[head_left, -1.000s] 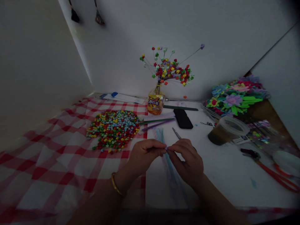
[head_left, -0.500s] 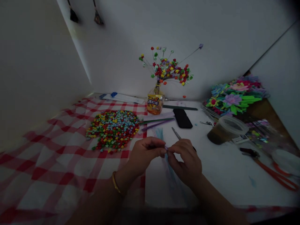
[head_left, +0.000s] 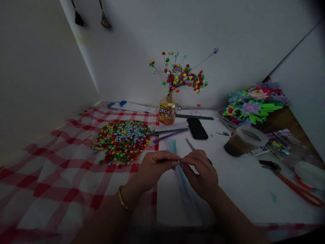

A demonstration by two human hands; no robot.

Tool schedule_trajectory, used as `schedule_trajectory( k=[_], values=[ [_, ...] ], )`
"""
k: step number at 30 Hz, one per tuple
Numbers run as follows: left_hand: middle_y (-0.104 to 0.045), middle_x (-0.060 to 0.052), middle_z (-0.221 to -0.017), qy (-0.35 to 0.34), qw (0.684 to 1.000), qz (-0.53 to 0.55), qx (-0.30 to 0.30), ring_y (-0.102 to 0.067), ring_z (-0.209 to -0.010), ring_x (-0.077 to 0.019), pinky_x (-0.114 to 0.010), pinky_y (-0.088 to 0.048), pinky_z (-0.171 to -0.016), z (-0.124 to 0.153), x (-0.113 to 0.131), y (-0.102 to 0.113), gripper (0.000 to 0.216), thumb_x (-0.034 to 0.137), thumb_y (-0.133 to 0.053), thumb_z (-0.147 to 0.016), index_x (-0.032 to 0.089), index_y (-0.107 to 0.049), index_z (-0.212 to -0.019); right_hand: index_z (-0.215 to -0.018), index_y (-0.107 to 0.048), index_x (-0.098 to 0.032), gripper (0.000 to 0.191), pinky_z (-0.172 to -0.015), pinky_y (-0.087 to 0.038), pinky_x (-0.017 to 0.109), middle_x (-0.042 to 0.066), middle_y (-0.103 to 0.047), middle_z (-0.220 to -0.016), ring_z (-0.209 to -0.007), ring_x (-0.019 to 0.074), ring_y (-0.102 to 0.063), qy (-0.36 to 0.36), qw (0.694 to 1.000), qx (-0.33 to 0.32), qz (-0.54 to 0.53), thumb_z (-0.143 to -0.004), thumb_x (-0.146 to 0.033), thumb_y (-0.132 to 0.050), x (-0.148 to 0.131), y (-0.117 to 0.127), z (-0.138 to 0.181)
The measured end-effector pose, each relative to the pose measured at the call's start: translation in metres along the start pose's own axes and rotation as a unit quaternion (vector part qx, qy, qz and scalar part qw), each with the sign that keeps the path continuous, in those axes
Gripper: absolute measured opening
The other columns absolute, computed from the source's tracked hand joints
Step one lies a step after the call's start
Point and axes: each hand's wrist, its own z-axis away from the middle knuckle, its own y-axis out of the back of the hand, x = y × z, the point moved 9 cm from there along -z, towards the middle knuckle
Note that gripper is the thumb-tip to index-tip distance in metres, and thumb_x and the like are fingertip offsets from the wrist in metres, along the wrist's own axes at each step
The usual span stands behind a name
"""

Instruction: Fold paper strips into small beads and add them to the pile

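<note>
Fingertips of my left hand (head_left: pixel 152 169) and my right hand (head_left: pixel 201 173) meet, both closed in a pinch on a small purple paper star (head_left: pixel 178 162). Most of it is hidden by the fingers. Beneath my hands lie long, pale blue and lilac paper strips (head_left: pixel 185 184) on the white board (head_left: pixel 241 193). Scissors (head_left: pixel 190 143) lie just beyond my right hand, which covers part of them. Left of my hands, a heap of small folded paper stars (head_left: pixel 123 140) in many colours rests on the red-and-white checked cloth (head_left: pixel 76 183).
A cut bottle (head_left: pixel 167 113) holds wire stems topped with paper stars. Nearby lie a black phone (head_left: pixel 197 128) and purple strips (head_left: pixel 170 135). To the right are a plastic cup of dark liquid (head_left: pixel 245 140), orange-handled pliers (head_left: pixel 291 184) and fuzzy craft flowers (head_left: pixel 254 103).
My fingertips have shifted slightly around the purple paper, and my right fingers lie straighter against it. The other things stay in place; the view has shifted a little.
</note>
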Motion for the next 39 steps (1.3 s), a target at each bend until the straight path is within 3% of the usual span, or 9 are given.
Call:
schedule_trajectory(
  k=[9, 13, 16, 19, 21, 24, 28, 32, 39],
  values=[
    [-0.066, -0.002, -0.069, -0.018, 0.998, -0.066, -0.004, -0.057, -0.063, -0.0113, -0.022, -0.047, -0.061, 0.001, 0.003, -0.002, 0.011, 0.013, -0.069, -0.068, 0.019, -0.074, -0.076, -0.078, -0.055, -0.019, 0.011, -0.069, -0.043, 0.037, 0.003, -0.061, -0.07, -0.069, 0.0174, -0.054, 0.025, 0.996, -0.056, 0.059, -0.077, -0.008, -0.055, -0.006, -0.007, -0.003],
    [-0.068, -0.004, -0.076, -0.045, 0.993, -0.11, -0.015, -0.06, -0.069, -0.0136, -0.023, -0.047, -0.064, 0.002, 0.008, -0.004, 0.013, 0.015, -0.067, -0.071, 0.02, -0.074, -0.081, -0.072, -0.056, -0.019, 0.009, -0.062, -0.045, 0.029, 0.001, -0.058, -0.066, -0.065, 0.0152, -0.055, -0.097, 0.994, -0.047, -0.01, -0.076, -0.012, -0.054, 0.014, -0.006, -0.002],
    [-0.068, -0.005, -0.077, -0.066, 0.986, -0.151, -0.029, -0.061, -0.072, -0.0147, -0.024, -0.047, -0.065, 0.003, 0.013, -0.007, 0.012, 0.017, -0.067, -0.071, 0.02, -0.074, -0.081, -0.071, -0.058, -0.018, 0.008, -0.05, -0.044, 0.022, -0.002, -0.057, -0.061, -0.056, 0.0113, -0.054, -0.231, 0.961, -0.081, -0.127, -0.077, -0.015, -0.054, 0.038, -0.018, 0.009],
    [-0.066, -0.003, -0.067, -0.025, 0.994, -0.105, -0.02, -0.059, -0.063, -0.0131, -0.024, -0.046, -0.061, 0.002, 0.005, -0.005, 0.01, 0.019, -0.069, -0.069, 0.018, -0.073, -0.078, -0.072, -0.058, -0.017, 0.008, -0.045, -0.042, 0.02, -0.002, -0.058, -0.06, -0.052, 0.0104, -0.054, -0.282, 0.93, -0.092, -0.215, -0.08, -0.02, -0.055, 0.045, -0.026, 0.016],
    [-0.065, -0.001, -0.061, 0.018, 0.999, -0.028, -0.006, -0.056, -0.057, -0.0115, -0.024, -0.045, -0.057, 0.001, -0.005, -0.001, 0.009, 0.02, -0.071, -0.067, 0.017, -0.072, -0.076, -0.074, -0.058, -0.018, 0.007, -0.05, -0.045, 0.023, -0.001, -0.059, -0.063, -0.057, 0.0119, -0.056, -0.254, 0.945, -0.063, -0.196, -0.08, -0.02, -0.057, 0.042, -0.019, 0.012],
    [-0.063, -0.001, -0.058, 0.052, 0.996, 0.067, -0.004, -0.054, -0.052, -0.0094, -0.023, -0.044, -0.055, 0.001, -0.015, -0.001, 0.01, 0.021, -0.072, -0.067, 0.015, -0.071, -0.075, -0.079, -0.06, -0.02, 0.005, -0.063, -0.048, 0.03, 0.002, -0.061, -0.07, -0.068, 0.0155, -0.058, -0.135, 0.985, -0.019, -0.11, -0.079, -0.015, -0.058, 0.022, -0.004, 0.001],
    [-0.064, -0.001, -0.059, 0.067, 0.992, 0.103, -0.022, -0.052, -0.051, -0.0082, -0.022, -0.042, -0.053, 0.002, -0.019, -0.005, 0.009, 0.02, -0.073, -0.067, 0.014, -0.071, -0.074, -0.088, -0.06, -0.021, 0.016, -0.069, -0.047, 0.036, 0.003, -0.062, -0.075, -0.072, 0.0177, -0.057, -0.011, 0.999, -0.006, -0.041, -0.077, -0.009, -0.06, 0.001, 0.002, -0.003],
    [-0.065, -0.002, -0.059, 0.076, 0.991, 0.105, -0.035, -0.052, -0.05, -0.0084, -0.022, -0.041, -0.05, 0.002, -0.019, -0.008, 0.009, 0.021, -0.073, -0.067, 0.014, -0.071, -0.072, -0.09, -0.058, -0.021, 0.019, -0.069, -0.045, 0.038, 0.004, -0.063, -0.077, -0.072, 0.0178, -0.056, 0.029, 0.999, -0.015, -0.022, -0.077, -0.007, -0.059, -0.005, 0.001, -0.001],
    [-0.064, -0.002, -0.055, 0.114, 0.981, 0.152, -0.045, -0.052, -0.046, -0.0077, -0.021, -0.039, -0.046, 0.004, -0.025, -0.013, 0.009, 0.021, -0.074, -0.065, 0.013, -0.07, -0.067, -0.086, -0.055, -0.019, 0.016, -0.071, -0.044, 0.037, 0.004, -0.061, -0.076, -0.072, 0.0176, -0.055, 0.032, 0.999, -0.031, -0.022, -0.079, -0.005, -0.055, -0.007, -0.002, -0.002]
  ],
)
